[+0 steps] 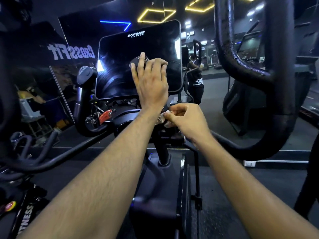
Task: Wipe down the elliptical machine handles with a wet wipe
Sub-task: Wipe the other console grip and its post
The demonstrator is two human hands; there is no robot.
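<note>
Two bare forearms, sleeveless; left hand [151, 83], right hand [188, 120] ungloved

We see only scraps of the wipe [166, 116], mostly hidden inside the right hand [186, 120]. The left hand [151, 81] covers the right handle's top [138, 63]. The frame's edge cuts off the big handle [279, 83].
</note>
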